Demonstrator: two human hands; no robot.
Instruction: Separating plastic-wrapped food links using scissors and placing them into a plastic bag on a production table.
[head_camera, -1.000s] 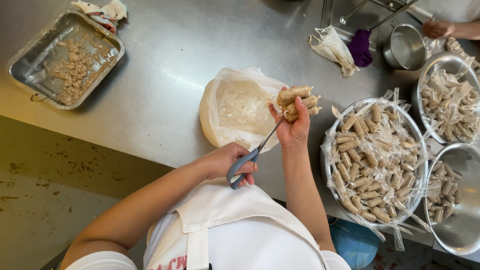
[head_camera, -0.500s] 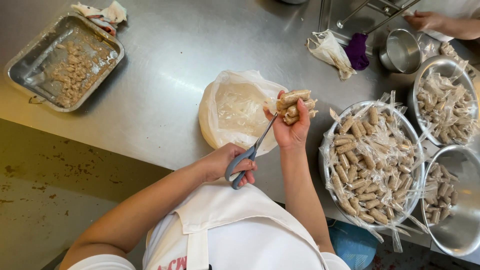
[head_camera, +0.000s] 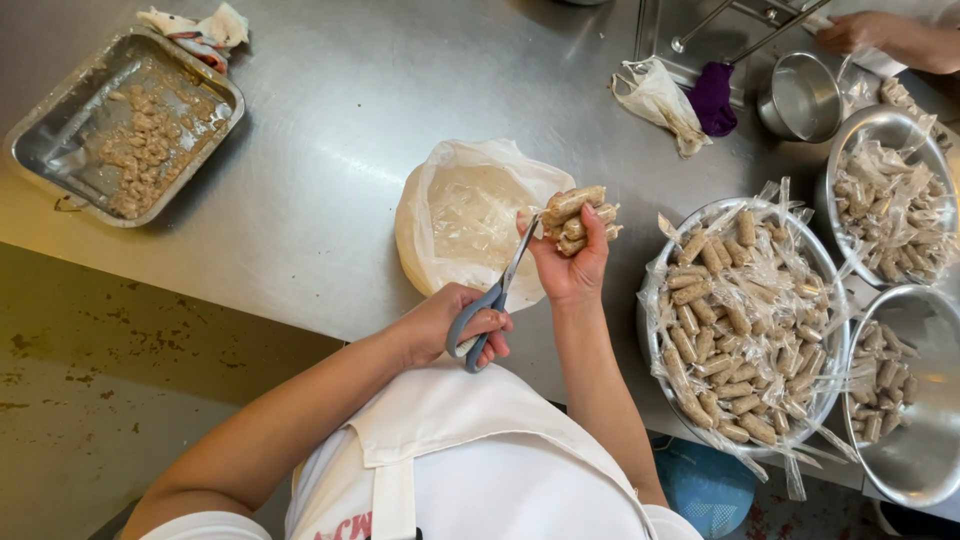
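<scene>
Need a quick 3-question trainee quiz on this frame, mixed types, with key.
1. True or false: the left hand holds the scissors.
2. What does the right hand grip? A) a bundle of wrapped rolls B) a purple cloth C) a spoon
3. Fill in: the scissor tips point at the rolls above a white plastic ____.

Key: 1 true; 2 A; 3 bag.
</scene>
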